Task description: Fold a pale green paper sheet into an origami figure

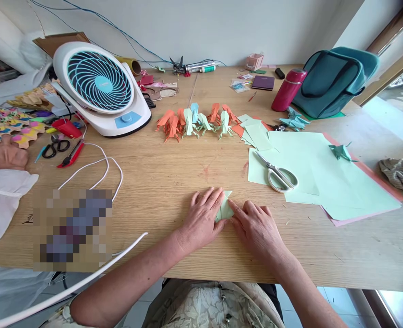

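A small pale green folded paper [225, 210] lies on the wooden table in front of me. My left hand [203, 217] rests flat over its left side, fingers stretched out and pressing it down. From the right, my right hand [256, 224] meets the paper's edge with the index finger, its other fingers curled in; my palm hides the thumb's grip in part. Beyond my hands stands a row of folded paper figures in orange [172, 124], pale green [189, 123] and blue [195, 110]. White-handled scissors [281, 178] lie on pale green sheets [338, 177] to the right.
A white fan [100, 86] stands at the back left, near black-handled scissors [55, 146] and a red cutter [70, 156]. White cables [107, 159] run across the left side. A red bottle [289, 89] and a teal bag [331, 84] stand at the back right. Another person's hand [5, 154] shows at far left.
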The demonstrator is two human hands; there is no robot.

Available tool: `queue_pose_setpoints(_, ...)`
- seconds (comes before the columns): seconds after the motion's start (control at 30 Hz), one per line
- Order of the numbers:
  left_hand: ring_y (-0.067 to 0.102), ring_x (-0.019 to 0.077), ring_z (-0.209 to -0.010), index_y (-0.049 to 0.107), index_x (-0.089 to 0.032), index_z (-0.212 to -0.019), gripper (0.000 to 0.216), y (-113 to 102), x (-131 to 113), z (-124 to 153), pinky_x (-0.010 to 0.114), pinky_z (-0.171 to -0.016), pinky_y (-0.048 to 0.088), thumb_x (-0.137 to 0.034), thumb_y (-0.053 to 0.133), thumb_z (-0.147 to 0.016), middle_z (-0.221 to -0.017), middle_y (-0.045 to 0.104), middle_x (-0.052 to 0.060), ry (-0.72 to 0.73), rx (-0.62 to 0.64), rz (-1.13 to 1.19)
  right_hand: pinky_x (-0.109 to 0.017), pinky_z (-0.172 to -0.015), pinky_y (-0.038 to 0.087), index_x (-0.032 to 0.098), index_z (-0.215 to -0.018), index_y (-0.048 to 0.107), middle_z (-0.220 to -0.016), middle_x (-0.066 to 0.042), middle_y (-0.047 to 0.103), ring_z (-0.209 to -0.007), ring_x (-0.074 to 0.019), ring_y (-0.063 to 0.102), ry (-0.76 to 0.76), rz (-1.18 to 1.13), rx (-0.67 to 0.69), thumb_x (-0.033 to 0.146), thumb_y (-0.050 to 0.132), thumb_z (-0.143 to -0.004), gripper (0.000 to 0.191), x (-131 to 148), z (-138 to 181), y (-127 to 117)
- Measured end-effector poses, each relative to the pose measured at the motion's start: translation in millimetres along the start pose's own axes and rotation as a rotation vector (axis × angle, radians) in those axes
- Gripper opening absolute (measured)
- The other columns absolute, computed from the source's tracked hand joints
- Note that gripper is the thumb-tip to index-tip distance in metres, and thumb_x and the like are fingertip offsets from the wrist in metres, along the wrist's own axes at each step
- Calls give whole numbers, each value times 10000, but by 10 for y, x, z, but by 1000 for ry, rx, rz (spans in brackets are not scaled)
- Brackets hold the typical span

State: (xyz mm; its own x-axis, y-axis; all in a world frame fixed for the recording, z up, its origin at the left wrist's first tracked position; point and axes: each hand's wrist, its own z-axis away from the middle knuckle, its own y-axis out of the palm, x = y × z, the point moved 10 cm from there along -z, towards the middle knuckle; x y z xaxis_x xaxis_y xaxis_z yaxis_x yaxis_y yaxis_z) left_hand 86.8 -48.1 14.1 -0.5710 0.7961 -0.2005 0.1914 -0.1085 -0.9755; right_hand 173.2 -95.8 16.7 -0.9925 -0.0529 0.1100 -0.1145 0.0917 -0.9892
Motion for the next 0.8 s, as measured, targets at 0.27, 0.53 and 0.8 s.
queue_pose_setpoints(0.27, 271, 269, -1441, 350, -172, -1476, 595, 6, 3, -2, 495, -1131, 268, -434, 452, -951, -1605, 243, 98, -5, 5, -16, -324, -693, 268, 243, -1399, 481, -869, -45, 603, -764, -188, 574, 32, -11, 77, 347, 372, -1032, 397, 4, -122, 4)
queue_pose_setpoints(0.53, 257, 277, -1444, 325, -126, -1483, 652, 41, 26, -2, 494, -1129, 265, -435, 483, -931, -1610, 216, 124, -10, 6, -25, -332, -683, 257, 249, -1403, 479, -889, -48, 609, -744, -188, 579, 38, 46, 67, 373, 366, -1029, 410, -6, -144, 53)
queue_pose_setpoints(0.8, 294, 282, -1429, 360, -151, -1465, 617, 4, 27, 6, 479, -1121, 278, -446, 477, -935, -1605, 221, 142, -16, -21, -22, -332, -693, 267, 232, -1393, 489, -895, -56, 608, -762, -186, 572, 21, 62, 45, 357, 376, -1030, 401, 17, -83, 38)
